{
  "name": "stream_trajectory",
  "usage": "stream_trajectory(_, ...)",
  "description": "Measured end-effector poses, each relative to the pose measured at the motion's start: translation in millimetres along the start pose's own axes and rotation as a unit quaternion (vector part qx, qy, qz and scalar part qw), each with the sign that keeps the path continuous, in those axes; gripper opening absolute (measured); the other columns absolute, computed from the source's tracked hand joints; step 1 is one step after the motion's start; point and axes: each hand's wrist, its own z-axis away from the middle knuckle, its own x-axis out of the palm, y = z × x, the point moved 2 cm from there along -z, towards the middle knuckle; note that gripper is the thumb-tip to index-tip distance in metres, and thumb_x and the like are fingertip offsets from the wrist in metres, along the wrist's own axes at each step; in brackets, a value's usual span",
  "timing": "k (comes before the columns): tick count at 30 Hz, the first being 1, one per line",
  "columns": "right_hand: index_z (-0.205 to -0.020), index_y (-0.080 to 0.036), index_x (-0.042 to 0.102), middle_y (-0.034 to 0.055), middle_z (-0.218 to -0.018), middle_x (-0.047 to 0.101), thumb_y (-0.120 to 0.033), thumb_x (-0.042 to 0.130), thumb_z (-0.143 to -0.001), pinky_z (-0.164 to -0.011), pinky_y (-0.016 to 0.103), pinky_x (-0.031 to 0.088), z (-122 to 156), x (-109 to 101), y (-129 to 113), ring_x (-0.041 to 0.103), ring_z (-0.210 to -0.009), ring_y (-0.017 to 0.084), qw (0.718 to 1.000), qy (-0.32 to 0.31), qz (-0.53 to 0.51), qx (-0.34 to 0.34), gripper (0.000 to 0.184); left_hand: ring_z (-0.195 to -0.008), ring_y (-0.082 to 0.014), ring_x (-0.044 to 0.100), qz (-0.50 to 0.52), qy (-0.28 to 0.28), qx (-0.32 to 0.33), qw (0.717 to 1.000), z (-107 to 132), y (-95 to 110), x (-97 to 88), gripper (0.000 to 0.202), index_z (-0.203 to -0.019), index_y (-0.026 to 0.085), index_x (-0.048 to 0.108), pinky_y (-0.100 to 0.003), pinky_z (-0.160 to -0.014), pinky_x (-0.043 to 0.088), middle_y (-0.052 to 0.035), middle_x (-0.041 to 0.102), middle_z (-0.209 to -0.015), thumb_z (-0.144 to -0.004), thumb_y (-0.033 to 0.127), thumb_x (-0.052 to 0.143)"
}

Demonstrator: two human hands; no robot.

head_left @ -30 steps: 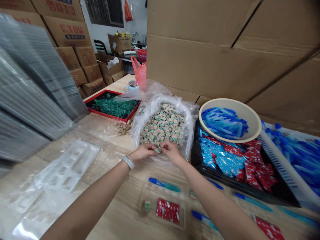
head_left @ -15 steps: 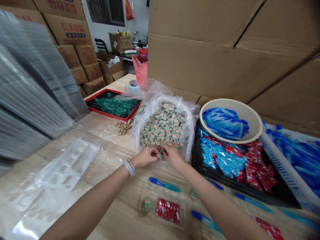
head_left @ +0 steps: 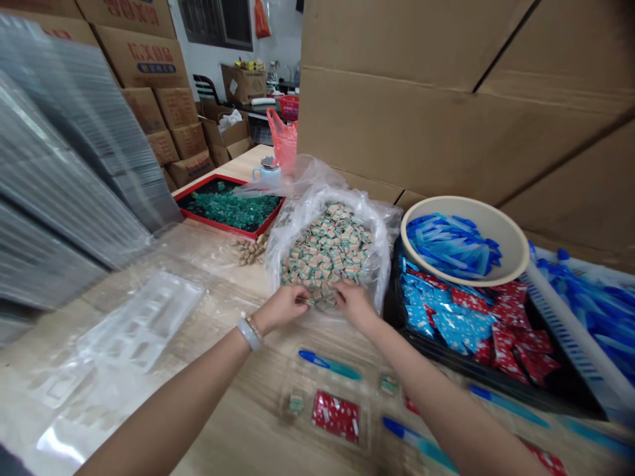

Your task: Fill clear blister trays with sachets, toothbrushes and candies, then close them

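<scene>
A heap of small wrapped cubes in pale green, orange and cream (head_left: pixel 327 251) fills an open transparent plastic bag (head_left: pixel 383 244) on the wooden table (head_left: pixel 233 390). My left hand (head_left: pixel 282 307) pinches a small cube (head_left: pixel 303 301) at the near edge of the heap. My right hand (head_left: pixel 354 305) rests beside it, fingertips at the heap and nothing visible in them. Below my hands lies a transparent tray (head_left: pixel 317 410) holding a red packet (head_left: pixel 336 416), a small wrapped cube (head_left: pixel 296 403) and a blue-and-teal plastic stick (head_left: pixel 330 365).
A red tray of green wrapped sweets (head_left: pixel 225 208) and peanuts (head_left: pixel 251 251) lie left of the bag. On the right, a beige bowl (head_left: pixel 464 241) sits on a black tray of blue and red sachets (head_left: pixel 446 357). Stacked transparent trays (head_left: pixel 64 165) stand at left.
My hands were together over one cube and have parted slightly, with my right hand moving toward the heap. The whole view has drifted a little to the left.
</scene>
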Motion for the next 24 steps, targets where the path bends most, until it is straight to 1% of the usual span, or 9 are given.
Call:
stream_trajectory(2,-0.085,-0.015,0.063,0.0065,-0.082,0.06,-0.009,0.048,-0.073,-0.072,0.026,0.04,-2,-2,4,0.054,-0.079,0.017,0.998,-0.026,-0.05,-0.012,0.019,-0.068,-0.0136,0.056,-0.017,-0.003,-0.033,0.999,2,-6,-7.8,0.019,-0.079,0.011,0.062,-0.021,-0.064,0.043,-0.0032,0.063,-0.075,-0.066,0.014,0.048)
stream_trajectory(5,-0.082,-0.014,0.064,0.0053,-0.08,0.062,-0.009,0.052,-0.072,-0.072,0.025,0.04,-6,1,-1,0.055,-0.076,0.015,0.986,-0.124,-0.098,-0.052,0.017,-0.064,-0.013,0.055,-0.031,-0.021,-0.05,0.998,2,-11,-10.0,0.02,-0.079,0.011,0.062,-0.02,-0.06,0.041,-0.0014,0.063,-0.071,-0.066,0.016,0.048)
stream_trajectory(7,-0.085,-0.016,0.065,0.005,-0.084,0.063,-0.009,0.052,-0.072,-0.073,0.025,0.039,-8,4,-8,0.055,-0.079,0.016,0.978,-0.173,-0.091,-0.079,0.02,-0.065,-0.013,0.055,-0.04,-0.039,-0.051,0.997,3,-11,-6.8,0.022,-0.08,0.012,0.063,-0.02,-0.06,0.04,-0.0014,0.064,-0.072,-0.066,0.015,0.047)
stream_trajectory(10,-0.091,-0.019,0.064,0.005,-0.087,0.061,-0.009,0.048,-0.073,-0.073,0.025,0.038,-7,7,-17,0.054,-0.082,0.017,0.971,-0.21,-0.029,-0.113,0.026,-0.065,-0.0129,0.055,-0.073,-0.076,-0.035,0.994,6,-9,-0.8,0.022,-0.079,0.013,0.063,-0.019,-0.059,0.039,-0.0015,0.064,-0.072,-0.065,0.013,0.046)
stream_trajectory(12,-0.093,-0.019,0.063,0.0058,-0.087,0.06,-0.009,0.045,-0.075,-0.07,0.025,0.037,-4,7,-20,0.053,-0.08,0.017,0.97,-0.211,0.015,-0.12,0.027,-0.064,-0.0127,0.054,-0.101,-0.091,-0.023,0.99,11,-9,1.4,0.021,-0.076,0.014,0.063,-0.019,-0.059,0.038,-0.0016,0.063,-0.071,-0.064,0.013,0.047)
stream_trajectory(15,-0.09,-0.018,0.061,0.008,-0.094,0.056,-0.01,0.041,-0.077,-0.068,0.025,0.036,2,5,-21,0.051,-0.079,0.017,0.977,-0.175,0.057,-0.108,0.026,-0.063,-0.0123,0.053,-0.127,-0.093,-0.011,0.987,17,-9,1.6,0.02,-0.075,0.015,0.063,-0.019,-0.059,0.037,-0.0017,0.062,-0.07,-0.064,0.012,0.046)
stream_trajectory(18,-0.085,-0.017,0.06,0.0088,-0.102,0.053,-0.01,0.04,-0.078,-0.068,0.025,0.036,9,5,-20,0.05,-0.082,0.017,0.982,-0.144,0.074,-0.099,0.023,-0.064,-0.0122,0.053,-0.12,-0.088,-0.011,0.989,17,-9,-0.8,0.021,-0.076,0.014,0.062,-0.019,-0.06,0.038,-0.0022,0.062,-0.073,-0.064,0.012,0.046)
stream_trajectory(21,-0.088,-0.019,0.059,0.007,-0.095,0.055,-0.009,0.04,-0.077,-0.069,0.025,0.037,11,7,-19,0.051,-0.081,0.016,0.985,-0.14,0.045,-0.089,0.024,-0.064,-0.0119,0.053,-0.113,-0.077,-0.022,0.99,13,-6,-4.6,0.02,-0.077,0.013,0.062,-0.019,-0.059,0.038,-0.0022,0.061,-0.074,-0.066,0.013,0.046)
stream_trajectory(24,-0.084,-0.017,0.061,0.0066,-0.088,0.056,-0.008,0.044,-0.075,-0.072,0.024,0.038,9,9,-18,0.051,-0.083,0.016,0.988,-0.14,-0.003,-0.069,0.021,-0.061,-0.011,0.051,-0.128,-0.095,-0.026,0.987,9,-2,-4.6,0.016,-0.072,0.012,0.062,-0.018,-0.056,0.037,-0.0016,0.06,-0.07,-0.065,0.013,0.048)
